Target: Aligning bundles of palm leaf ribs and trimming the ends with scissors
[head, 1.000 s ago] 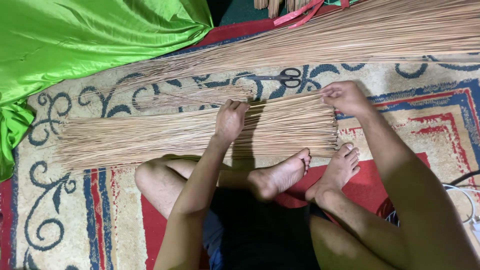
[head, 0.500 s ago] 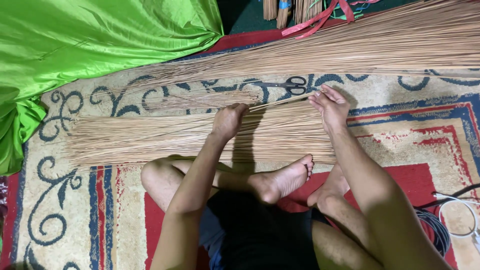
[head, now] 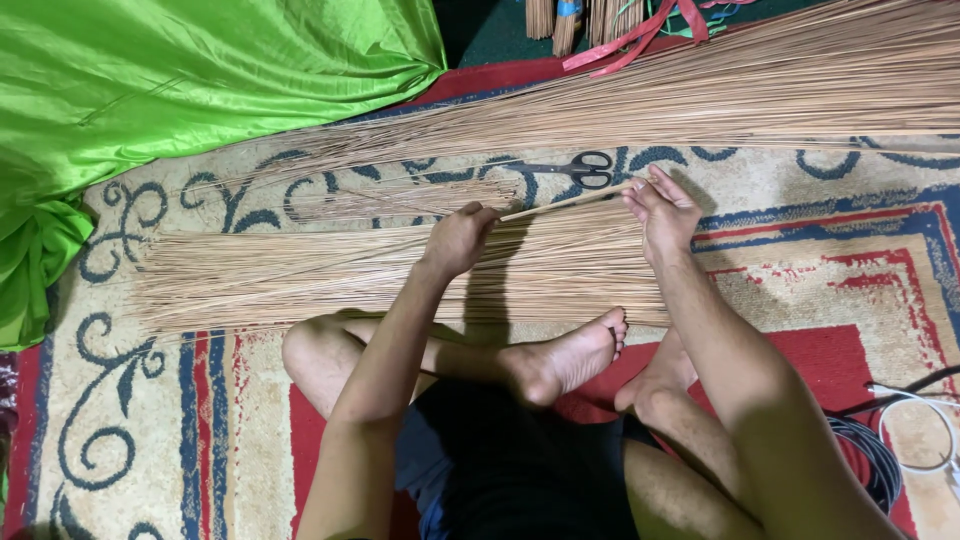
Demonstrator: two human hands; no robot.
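A flat spread of thin tan sticks (head: 300, 275) lies on the patterned carpet (head: 130, 420) in front of my crossed legs. My left hand (head: 458, 240) grips a few of these sticks near the middle of the spread. My right hand (head: 660, 212) pinches the thick end of a small bunch of sticks (head: 565, 201) that is lifted slightly off the pile and runs between both hands. Black scissors (head: 575, 169) lie just beyond the hands.
A much larger heap of long sticks (head: 700, 95) stretches across the top. Green shiny cloth (head: 180, 80) covers the upper left. Red ribbons (head: 640, 35) and bundled sticks sit at the top edge. Cables (head: 900, 420) lie at the right.
My right hand moved left from the pile's right end to its far edge. Both hands now hold a small bunch raised off the spread. The view shifted a little.
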